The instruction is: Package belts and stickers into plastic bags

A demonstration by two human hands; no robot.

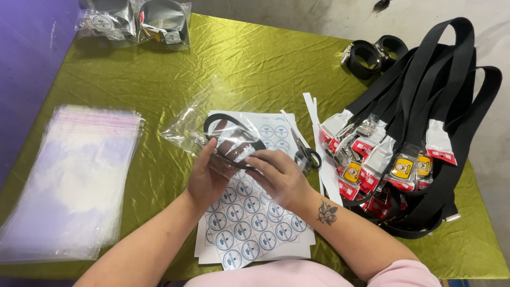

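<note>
My left hand (208, 175) and my right hand (279, 175) meet over the middle of the table, both gripping a clear plastic bag (194, 127) that holds a coiled black belt (231, 135). The bag's open end sits between my fingers; its far end lies on the cloth. Under my hands lies a white sheet of round blue-and-white stickers (249, 223).
The table wears a shiny olive-green cloth (255, 64). A stack of empty clear bags (69, 180) lies at left. A heap of black belts with tagged buckles (414, 138) fills the right. Scissors (305, 154) and paper strips rest beside the sheet. Bagged belts (138, 21) sit far left.
</note>
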